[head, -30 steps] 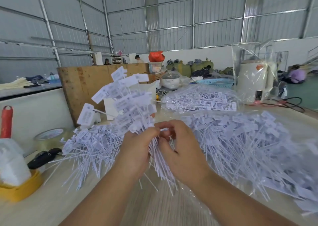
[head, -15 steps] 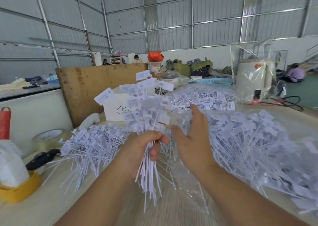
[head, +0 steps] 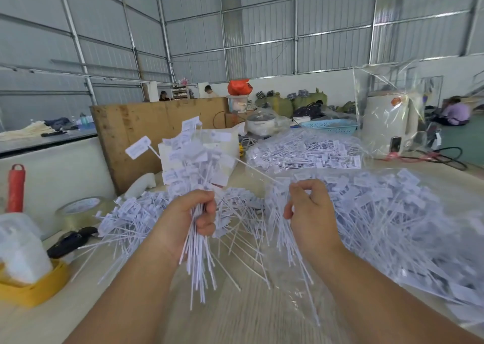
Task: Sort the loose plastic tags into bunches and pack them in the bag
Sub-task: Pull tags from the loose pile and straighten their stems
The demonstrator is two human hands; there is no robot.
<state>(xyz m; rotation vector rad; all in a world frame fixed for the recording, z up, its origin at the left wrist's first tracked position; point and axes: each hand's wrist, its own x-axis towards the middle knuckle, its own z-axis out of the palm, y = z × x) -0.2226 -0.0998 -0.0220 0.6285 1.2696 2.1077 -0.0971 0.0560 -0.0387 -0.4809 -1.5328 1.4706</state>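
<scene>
My left hand [head: 187, 216] grips an upright bunch of white plastic tags [head: 195, 165] by the stems, label heads fanned out above the fist and stem ends hanging below. My right hand [head: 310, 210] is curled and pinches the stem of a single tag [head: 258, 174] that slants up to the left toward the bunch. A loose pile of tags [head: 125, 218] lies left of my left hand. A larger heap [head: 387, 212] spreads to the right on clear plastic. A clear bag packed with tags [head: 303, 152] lies further back.
On the left stand a yellow tray [head: 31, 288], a tape roll [head: 78, 208], a red handle [head: 15, 186] and a black object [head: 70, 240]. A wooden board [head: 136, 134] and white box rise behind. A white appliance under clear plastic [head: 387, 123] and cables sit back right.
My right hand, open beside the bunch half a second ago, has moved right and closed on a single tag stem. My left hand keeps holding the bunch, now a little lower.
</scene>
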